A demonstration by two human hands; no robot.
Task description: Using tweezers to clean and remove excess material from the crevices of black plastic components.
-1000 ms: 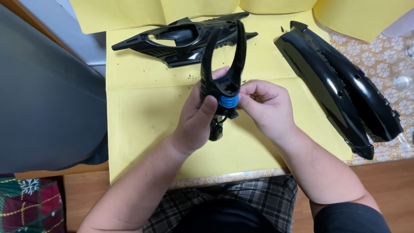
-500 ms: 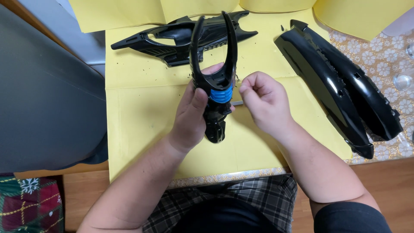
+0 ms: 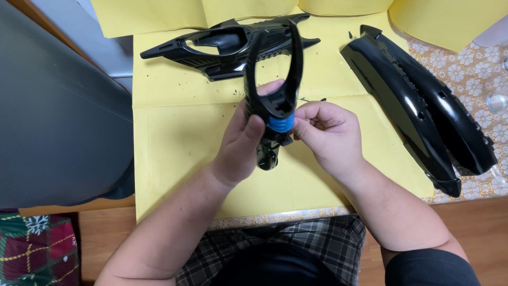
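From the head camera: the left hand (image 3: 241,145) grips the black fork (image 3: 275,90) upright over the yellow paper (image 3: 174,132). Right hand (image 3: 328,132) fingers pinch at its blue band (image 3: 279,124); a slip could drop something small among the specks.

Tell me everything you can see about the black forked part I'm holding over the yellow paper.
The forked part looks like glossy black plastic: two curved prongs pointing up and away, joining at a base with a blue band and a short black stub below. It is held upright above the yellow paper. The left hand grips its base; the right hand pinches beside the band.
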